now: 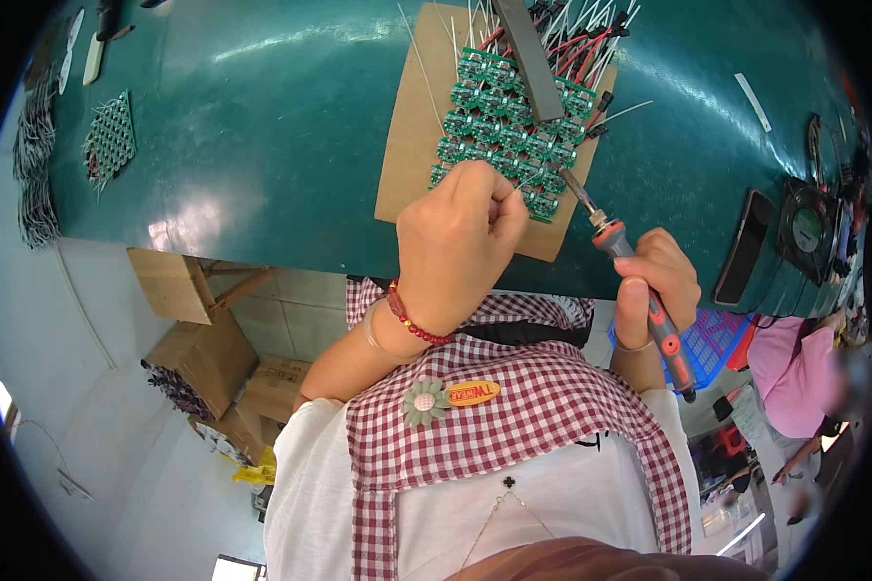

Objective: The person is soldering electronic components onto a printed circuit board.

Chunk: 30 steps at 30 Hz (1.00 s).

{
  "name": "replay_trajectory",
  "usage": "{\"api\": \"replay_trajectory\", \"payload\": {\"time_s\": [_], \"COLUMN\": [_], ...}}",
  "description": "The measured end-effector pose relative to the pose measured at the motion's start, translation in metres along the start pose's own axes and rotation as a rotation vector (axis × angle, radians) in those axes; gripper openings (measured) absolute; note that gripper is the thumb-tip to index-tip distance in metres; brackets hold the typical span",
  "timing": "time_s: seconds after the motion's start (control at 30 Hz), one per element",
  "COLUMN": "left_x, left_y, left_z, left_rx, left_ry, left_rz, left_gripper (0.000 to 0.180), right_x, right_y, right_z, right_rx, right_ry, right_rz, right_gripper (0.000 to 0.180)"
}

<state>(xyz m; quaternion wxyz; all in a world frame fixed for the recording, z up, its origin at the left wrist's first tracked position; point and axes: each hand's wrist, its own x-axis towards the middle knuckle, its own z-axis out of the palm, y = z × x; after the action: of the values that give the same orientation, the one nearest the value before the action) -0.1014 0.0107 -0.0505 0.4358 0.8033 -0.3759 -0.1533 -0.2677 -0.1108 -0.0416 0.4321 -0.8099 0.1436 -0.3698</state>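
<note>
My left hand is closed, pinching a thin solder wire over the near edge of a panel of small green circuit boards. The panel lies on a brown cardboard sheet on the green table. My right hand grips a soldering iron with a grey and orange handle. Its metal tip points at the panel's lower right boards. A grey metal bar lies across the panel. Red, black and white wires stick out behind the boards.
A dark phone and a small fan lie on the table to the right. Another green panel and wire bundles sit far left. Cardboard boxes stand on the floor. A person in pink sits at the right.
</note>
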Motion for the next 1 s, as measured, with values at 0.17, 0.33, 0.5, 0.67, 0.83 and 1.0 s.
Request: {"api": "replay_trajectory", "payload": {"time_s": [0.17, 0.33, 0.5, 0.67, 0.83, 1.0], "left_x": [0.003, 0.003, 0.002, 0.001, 0.005, 0.004], "left_y": [0.000, 0.001, 0.007, 0.005, 0.007, 0.005], "left_z": [0.001, 0.003, -0.007, -0.004, 0.000, 0.002], "left_rx": [0.033, 0.058, 0.033, 0.028, 0.067, 0.105], "left_ry": [-0.002, -0.002, 0.004, 0.001, -0.003, -0.006], "left_rz": [0.011, 0.014, -0.034, -0.009, 0.014, 0.004], "left_gripper": [0.020, 0.020, 0.020, 0.014, 0.014, 0.015], "right_x": [0.006, 0.014, 0.003, 0.006, 0.016, 0.016], "right_y": [-0.008, -0.011, -0.001, 0.004, 0.003, 0.004], "right_z": [-0.004, -0.003, -0.015, -0.019, -0.023, -0.016], "right_rx": [-0.044, -0.132, -0.007, 0.071, 0.104, 0.057], "right_ry": [-0.064, -0.199, 0.004, 0.023, 0.011, -0.081], "right_rz": [0.023, -0.066, -0.043, 0.010, 0.048, 0.030], "right_gripper": [0.010, 0.011, 0.012, 0.012, 0.012, 0.010]}}
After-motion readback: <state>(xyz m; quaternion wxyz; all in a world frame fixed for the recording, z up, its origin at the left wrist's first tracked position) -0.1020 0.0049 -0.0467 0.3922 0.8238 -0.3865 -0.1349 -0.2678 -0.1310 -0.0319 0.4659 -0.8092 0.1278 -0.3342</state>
